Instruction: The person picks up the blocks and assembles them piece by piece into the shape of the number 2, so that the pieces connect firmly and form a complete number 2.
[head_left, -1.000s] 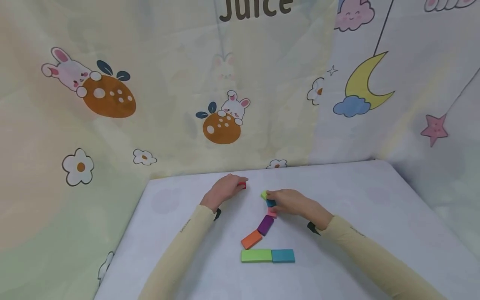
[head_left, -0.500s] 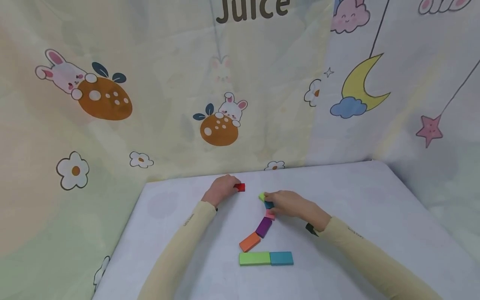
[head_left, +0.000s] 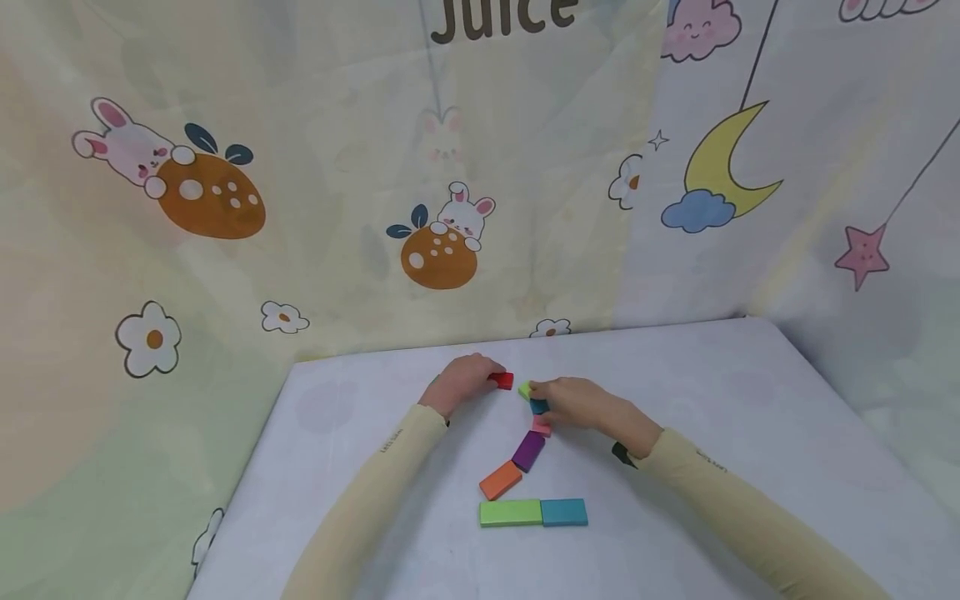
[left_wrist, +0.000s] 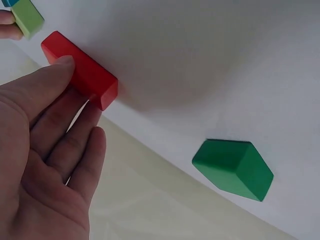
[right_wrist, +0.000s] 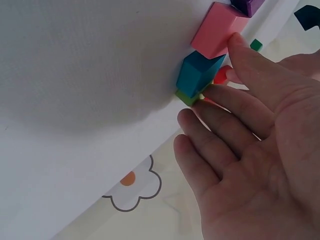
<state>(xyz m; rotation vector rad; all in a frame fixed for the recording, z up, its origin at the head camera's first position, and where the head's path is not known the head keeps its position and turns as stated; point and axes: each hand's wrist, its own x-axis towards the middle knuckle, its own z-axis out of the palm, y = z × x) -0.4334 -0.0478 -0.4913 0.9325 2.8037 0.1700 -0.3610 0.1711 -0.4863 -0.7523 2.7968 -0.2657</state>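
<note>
My left hand (head_left: 461, 383) pinches a red block (left_wrist: 82, 72) between thumb and fingers, low over the white table. The red block's free end lies just left of a small light green block (head_left: 524, 390), with a narrow gap between. My right hand (head_left: 588, 406) rests against the far end of a curved row. Its thumb touches a pink block (right_wrist: 217, 30), and its forefinger is by a blue block (right_wrist: 197, 72) and the light green one. The row runs on toward me with a purple block (head_left: 528, 451) and an orange block (head_left: 500, 480).
In front of the row lie a longer light green block (head_left: 510, 513) and a teal block (head_left: 565, 512), end to end. A dark green block (left_wrist: 235, 170) stands near the table's far edge, beyond my left hand. A printed cloth (head_left: 337, 208) hangs behind the table.
My left hand has moved right with the red block, closing most of the gap to the light green block. My right hand stays at the row; the head view shifted slightly.
</note>
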